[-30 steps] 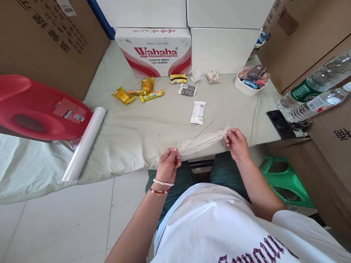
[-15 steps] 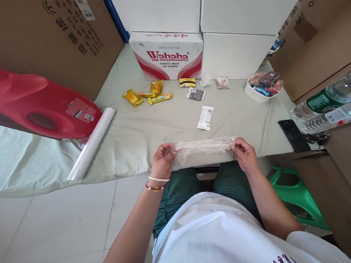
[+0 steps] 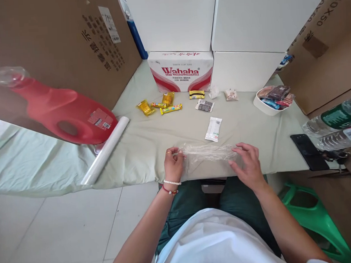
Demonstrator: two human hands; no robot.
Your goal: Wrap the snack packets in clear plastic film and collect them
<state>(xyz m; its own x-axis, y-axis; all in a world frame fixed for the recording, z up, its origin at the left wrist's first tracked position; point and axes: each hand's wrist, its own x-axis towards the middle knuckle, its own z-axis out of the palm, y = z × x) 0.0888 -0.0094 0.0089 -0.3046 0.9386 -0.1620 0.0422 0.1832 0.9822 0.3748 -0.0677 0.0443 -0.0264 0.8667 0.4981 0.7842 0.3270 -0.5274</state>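
A crumpled sheet of clear plastic film (image 3: 209, 153) lies stretched sideways along the table's front edge. My left hand (image 3: 174, 163) pinches its left end between thumb and fingers. At the film's right end, my right hand (image 3: 246, 163) has thumb and fingers apart, close around the edge and holding nothing. Just beyond the film is a white sachet (image 3: 213, 129). Farther back lie a dark-printed clear packet (image 3: 204, 105), a yellow packet (image 3: 196, 94), a crumpled clear wrapper (image 3: 214, 92) and a small pinkish packet (image 3: 231, 95).
Several yellow snack packs (image 3: 170, 109) lie left of centre. A white film roll (image 3: 106, 151) rests beside a red jug (image 3: 71, 113). On the right are a white bowl of snacks (image 3: 268, 107), a black phone (image 3: 308, 152) and plastic bottles (image 3: 336, 117). Boxes (image 3: 181, 72) line the back.
My right hand has let go of the film's right end and spread its fingers. My left hand keeps its pinch. The film has come down onto the table, and the camera view has shifted.
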